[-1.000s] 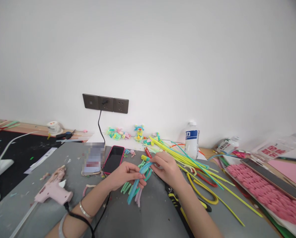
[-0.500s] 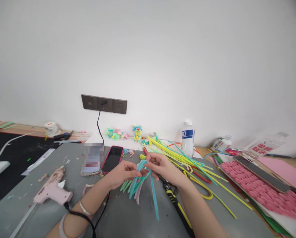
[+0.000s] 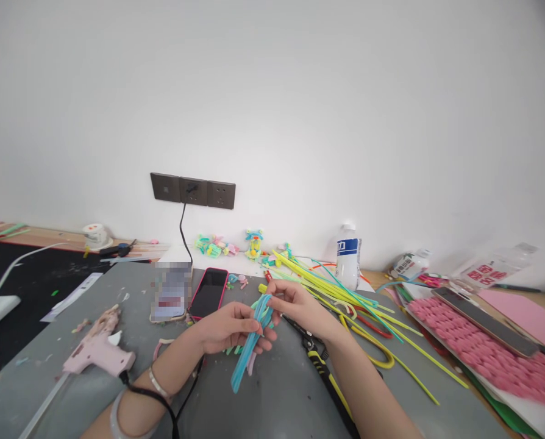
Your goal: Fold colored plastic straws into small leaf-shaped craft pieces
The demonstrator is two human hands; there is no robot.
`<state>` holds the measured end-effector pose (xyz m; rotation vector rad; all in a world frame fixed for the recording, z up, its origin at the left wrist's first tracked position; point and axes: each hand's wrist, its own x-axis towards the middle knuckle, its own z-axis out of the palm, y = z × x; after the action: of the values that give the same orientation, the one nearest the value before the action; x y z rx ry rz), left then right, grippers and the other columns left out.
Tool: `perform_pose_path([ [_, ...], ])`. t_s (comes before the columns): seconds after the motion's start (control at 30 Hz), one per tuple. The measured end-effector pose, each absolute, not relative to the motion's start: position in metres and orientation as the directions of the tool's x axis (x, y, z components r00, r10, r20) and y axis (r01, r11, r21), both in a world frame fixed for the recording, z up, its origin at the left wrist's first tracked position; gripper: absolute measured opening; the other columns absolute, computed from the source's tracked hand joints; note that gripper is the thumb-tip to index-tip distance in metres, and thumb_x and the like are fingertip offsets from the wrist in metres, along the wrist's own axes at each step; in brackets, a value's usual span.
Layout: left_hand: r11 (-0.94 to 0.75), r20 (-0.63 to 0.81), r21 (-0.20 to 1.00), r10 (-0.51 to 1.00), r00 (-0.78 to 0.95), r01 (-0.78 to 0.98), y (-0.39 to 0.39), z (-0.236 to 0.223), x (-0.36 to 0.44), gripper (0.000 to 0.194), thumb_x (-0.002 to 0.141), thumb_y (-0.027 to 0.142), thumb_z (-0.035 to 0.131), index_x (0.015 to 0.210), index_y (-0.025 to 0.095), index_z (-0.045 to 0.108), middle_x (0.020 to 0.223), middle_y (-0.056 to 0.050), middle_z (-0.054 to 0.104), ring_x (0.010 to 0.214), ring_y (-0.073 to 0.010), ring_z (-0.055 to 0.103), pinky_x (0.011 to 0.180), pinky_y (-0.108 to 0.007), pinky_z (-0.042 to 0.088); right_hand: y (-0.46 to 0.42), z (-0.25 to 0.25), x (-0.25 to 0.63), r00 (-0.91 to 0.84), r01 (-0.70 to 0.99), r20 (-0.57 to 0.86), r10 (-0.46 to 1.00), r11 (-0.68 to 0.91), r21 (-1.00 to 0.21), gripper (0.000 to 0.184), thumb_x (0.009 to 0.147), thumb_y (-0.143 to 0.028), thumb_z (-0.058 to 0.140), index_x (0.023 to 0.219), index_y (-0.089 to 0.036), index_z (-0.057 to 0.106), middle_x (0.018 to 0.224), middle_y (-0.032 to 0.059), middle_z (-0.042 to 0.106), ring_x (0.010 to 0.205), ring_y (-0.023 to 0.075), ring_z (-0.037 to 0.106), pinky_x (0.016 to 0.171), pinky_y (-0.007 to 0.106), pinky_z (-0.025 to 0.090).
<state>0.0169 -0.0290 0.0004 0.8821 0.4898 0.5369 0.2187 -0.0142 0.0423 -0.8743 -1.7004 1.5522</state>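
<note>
My left hand (image 3: 227, 328) is closed around a folded bundle of blue pipe cleaner (image 3: 249, 341), which hangs down towards me over the grey mat (image 3: 263, 396). My right hand (image 3: 297, 308) pinches the top of the same blue bundle, close to the left fingers. Under the hands lie green and pink pipe cleaner pieces (image 3: 238, 352), mostly hidden. Black-and-yellow cutters (image 3: 320, 366) rest on the mat just under my right forearm.
A pink glue gun (image 3: 96, 350) lies at the left. Two phones (image 3: 208, 292) lie behind my hands, with a cable running to the wall socket (image 3: 192, 190). Long yellow and green pipe cleaners (image 3: 345, 292), a white bottle (image 3: 348, 262) and pink material (image 3: 483, 353) fill the right.
The long blue strand that hung loose to the right half a second ago is now folded back into the bundle. My hands have come closer together.
</note>
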Motion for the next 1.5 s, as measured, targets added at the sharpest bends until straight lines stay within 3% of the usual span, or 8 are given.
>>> perform_pose_path([
  [0.17,0.533,-0.207,0.816,0.632,0.747,-0.224,-0.029,0.001,0.018,0.025,0.072,0.030,0.082,0.084,0.009,0.076,0.088,-0.014,0.075,0.070,-0.0166,0.071,0.068,-0.026,0.056,-0.016,0.045,0.223,-0.612,0.021,-0.034,0.790,-0.026,-0.999,0.028,0.082,-0.042,0.071,0.081,-0.017,0.059,0.068,-0.0007,0.065,0.055,0.0105,0.060,0.050,0.020,0.046],
  [0.33,0.542,-0.194,0.795,0.652,0.733,-0.272,-0.030,0.000,0.019,0.026,0.069,0.030,0.084,0.081,0.008,0.075,0.085,-0.014,0.075,0.068,-0.0157,0.070,0.065,-0.024,0.055,-0.013,0.038,0.226,-0.654,-0.103,-0.062,0.754,-0.170,-0.980,0.027,0.075,-0.032,0.080,0.086,-0.015,0.063,0.081,0.0023,0.071,0.066,0.0108,0.065,0.065,0.023,0.053],
  [0.53,0.563,-0.188,0.777,0.636,0.749,-0.282,-0.030,-0.003,0.018,0.028,0.067,0.031,0.085,0.075,0.008,0.073,0.085,-0.014,0.075,0.065,-0.0162,0.070,0.062,-0.025,0.056,-0.010,0.033,0.226,-0.634,-0.174,-0.121,0.764,-0.293,-0.940,0.026,0.070,-0.029,0.084,0.082,-0.013,0.067,0.076,0.0022,0.072,0.061,0.0090,0.067,0.059,0.018,0.054],
  [0.77,0.575,-0.210,0.754,0.668,0.714,-0.316,-0.029,-0.004,0.021,0.034,0.060,0.034,0.090,0.068,0.009,0.068,0.072,-0.010,0.075,0.055,-0.0136,0.067,0.052,-0.022,0.054,-0.009,0.031,0.224,-0.604,-0.236,-0.083,0.793,-0.277,-0.931,0.024,0.071,-0.026,0.084,0.081,-0.013,0.067,0.075,0.0000,0.070,0.061,0.0079,0.067,0.061,0.017,0.055],
  [1.07,0.566,-0.213,0.747,0.701,0.681,-0.349,-0.028,-0.008,0.022,0.038,0.061,0.036,0.089,0.078,0.011,0.067,0.070,-0.007,0.073,0.053,-0.0138,0.066,0.049,-0.021,0.051,-0.009,0.029,0.221,-0.582,-0.215,-0.083,0.809,-0.251,-0.944,0.023,0.072,-0.028,0.083,0.081,-0.013,0.067,0.075,-0.0003,0.070,0.061,0.0077,0.066,0.062,0.018,0.052],
  [1.2,0.524,-0.211,0.763,0.754,0.622,-0.378,-0.027,-0.006,0.025,0.041,0.061,0.038,0.089,0.081,0.011,0.065,0.065,-0.002,0.068,0.045,-0.0078,0.057,0.042,-0.017,0.042,-0.009,0.030,0.220,-0.544,-0.205,-0.078,0.835,-0.222,-0.953,0.024,0.072,-0.030,0.083,0.081,-0.014,0.067,0.075,0.0003,0.071,0.065,0.0090,0.067,0.063,0.019,0.051],
  [1.33,0.475,-0.178,0.775,0.797,0.578,-0.416,-0.025,-0.002,0.027,0.045,0.062,0.038,0.088,0.088,0.015,0.059,0.065,0.003,0.062,0.037,-0.0003,0.038,0.035,-0.014,0.021,-0.008,0.032,0.220,-0.486,-0.185,-0.093,0.869,-0.206,-0.961,0.027,0.070,-0.032,0.084,0.079,-0.015,0.066,0.076,-0.0005,0.071,0.066,0.0088,0.066,0.065,0.020,0.051],
  [1.5,0.459,-0.170,0.810,0.780,0.602,-0.366,-0.028,0.004,0.027,0.043,0.071,0.043,0.081,0.093,0.018,0.053,0.063,0.009,0.048,0.039,0.0013,0.021,0.037,-0.015,0.010,-0.006,0.030,0.220,-0.472,-0.163,-0.065,0.879,-0.159,-0.974,0.028,0.071,-0.036,0.082,0.081,-0.016,0.065,0.081,0.0001,0.071,0.066,0.0090,0.065,0.065,0.021,0.050],
])
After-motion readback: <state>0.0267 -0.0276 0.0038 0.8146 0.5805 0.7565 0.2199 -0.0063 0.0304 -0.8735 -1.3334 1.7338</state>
